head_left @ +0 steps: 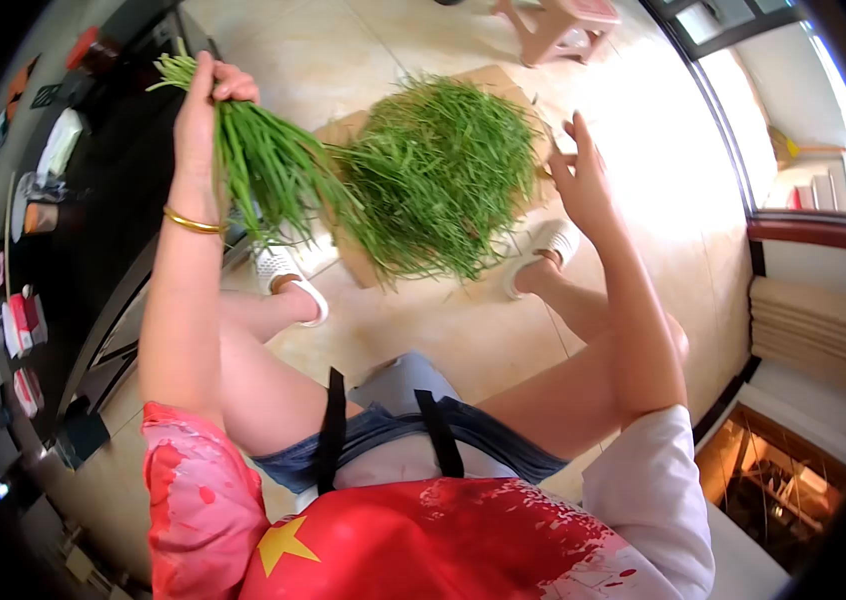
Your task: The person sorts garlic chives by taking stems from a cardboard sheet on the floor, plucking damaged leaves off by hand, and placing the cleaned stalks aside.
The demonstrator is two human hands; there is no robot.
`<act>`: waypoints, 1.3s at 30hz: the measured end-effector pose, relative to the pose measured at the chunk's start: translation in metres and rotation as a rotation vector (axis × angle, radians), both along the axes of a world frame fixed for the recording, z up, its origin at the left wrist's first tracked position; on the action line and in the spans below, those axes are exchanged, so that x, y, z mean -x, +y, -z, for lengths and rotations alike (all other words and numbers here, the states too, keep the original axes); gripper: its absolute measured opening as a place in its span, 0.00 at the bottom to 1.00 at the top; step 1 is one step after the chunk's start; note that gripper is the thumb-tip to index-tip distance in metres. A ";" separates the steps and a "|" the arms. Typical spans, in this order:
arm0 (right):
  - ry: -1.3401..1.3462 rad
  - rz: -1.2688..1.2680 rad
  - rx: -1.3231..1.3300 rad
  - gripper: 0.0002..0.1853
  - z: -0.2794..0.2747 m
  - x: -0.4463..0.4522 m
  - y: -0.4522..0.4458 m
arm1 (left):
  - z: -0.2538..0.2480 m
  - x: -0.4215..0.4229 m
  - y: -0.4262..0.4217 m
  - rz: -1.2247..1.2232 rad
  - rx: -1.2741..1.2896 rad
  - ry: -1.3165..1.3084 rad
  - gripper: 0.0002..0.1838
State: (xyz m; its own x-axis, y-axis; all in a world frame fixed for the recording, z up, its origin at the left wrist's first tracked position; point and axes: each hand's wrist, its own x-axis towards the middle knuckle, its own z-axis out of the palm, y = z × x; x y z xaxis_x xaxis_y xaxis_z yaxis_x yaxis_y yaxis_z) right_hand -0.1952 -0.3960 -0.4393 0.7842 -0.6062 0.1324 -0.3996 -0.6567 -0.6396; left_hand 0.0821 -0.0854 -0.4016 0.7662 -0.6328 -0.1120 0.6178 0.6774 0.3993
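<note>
My left hand [215, 88] is raised at the upper left, its fingers wrapped round a bunch of chives [268, 165]. The pale stem ends stick out past the hand to the left, and the green leaves hang toward the lower right. Between my feet a large loose heap of chives [443, 170] covers most of a flat piece of cardboard [503, 82]. The hanging leaf tips overlap the heap's left side in this view. To the right of the heap is my right hand [583, 180], fingers apart, with nothing I can make out in it.
Beside me on the left stands a black table [108, 240] with several small items along it. A pink plastic stool [568, 30] is on the tiled floor [333, 40] beyond the heap. My white shoes [288, 280] flank the cardboard. A glazed door frame [713, 100] is at the right.
</note>
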 end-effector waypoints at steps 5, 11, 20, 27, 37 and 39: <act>0.169 -0.281 0.031 0.20 0.000 0.001 0.016 | 0.000 0.001 0.031 -0.108 -0.112 0.060 0.15; 0.685 -0.369 -0.176 0.19 0.008 -0.017 0.035 | 0.004 0.005 0.062 -0.096 -0.169 -0.121 0.14; 0.955 -0.614 -0.126 0.23 0.201 0.009 0.040 | -0.045 0.033 0.089 -0.319 -1.021 -0.621 0.13; 0.860 -0.360 -0.169 0.24 0.214 -0.061 0.072 | -0.034 -0.082 0.179 -0.281 -2.094 -1.692 0.25; 0.768 0.170 0.015 0.38 0.262 -0.098 -0.070 | 0.042 -0.113 0.208 -0.380 -2.411 -1.344 0.32; 0.791 0.160 -0.012 0.47 0.276 -0.113 -0.093 | 0.054 -0.120 0.224 -0.492 -2.444 -1.430 0.28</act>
